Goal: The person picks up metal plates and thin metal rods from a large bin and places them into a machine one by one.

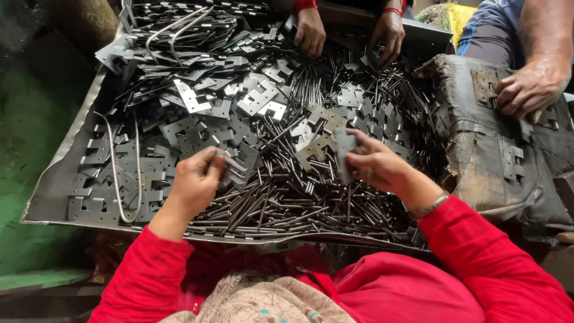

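Nearest: left hand (pixel 194 179) closed in a pinch on a hinge leaf (pixel 230 164), held just above the pin pile (pixel 287 203). Right hand (pixel 373 164) closed on a second hinge leaf (pixel 345 152), held upright over the same pile. Looks like the mating step: two leaves in hand, one each, knuckles facing in and not yet meshed as far as I can tell. My read of the next move: line up the knuckles, then free some fingers to pick one pin, so the grip has to keep both leaves square. Stock sits in a sheet-metal tray (pixel 54 185): pins past counting, loose leaves (pixel 197 96) too many to count, two bent wire loops (pixel 122 179) left and top. Right of the tray, worn padded block (pixel 502 155) with about three leaves on it and another person's hand (pixel 526 90) resting there. Far edge: two more hands (pixel 311 30) of a third person digging in the pile.
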